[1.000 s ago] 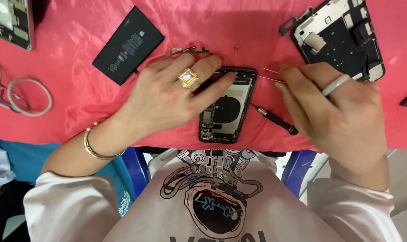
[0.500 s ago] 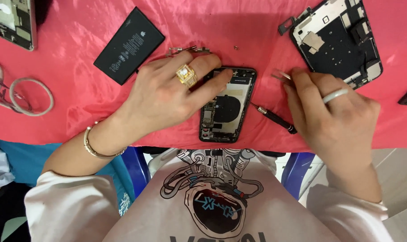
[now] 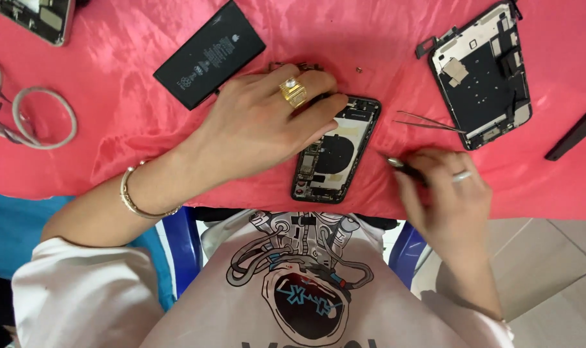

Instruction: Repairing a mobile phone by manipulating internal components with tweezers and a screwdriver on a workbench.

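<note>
An opened black phone body (image 3: 335, 154) lies on the pink cloth (image 3: 138, 129) with its insides showing. My left hand (image 3: 261, 125), with a gold ring and a wrist bracelet, rests on the phone's upper left edge and holds it down. My right hand (image 3: 444, 193) is to the right of the phone, fingers closed around a small black screwdriver (image 3: 402, 169) near the table's front edge. Metal tweezers (image 3: 428, 121) lie loose on the cloth just above my right hand.
A black flat battery (image 3: 209, 55) lies at the upper left. A detached screen assembly (image 3: 483, 74) lies face down at the upper right. A grey cable loop (image 3: 29, 119) sits at the left, another phone part (image 3: 35, 16) in the top left corner, and a dark tool (image 3: 573, 132) at the right edge.
My right hand has let go of the tweezers, which now lie on the cloth, moved down toward the table's edge and closed on the black screwdriver. My left hand stayed on the phone.
</note>
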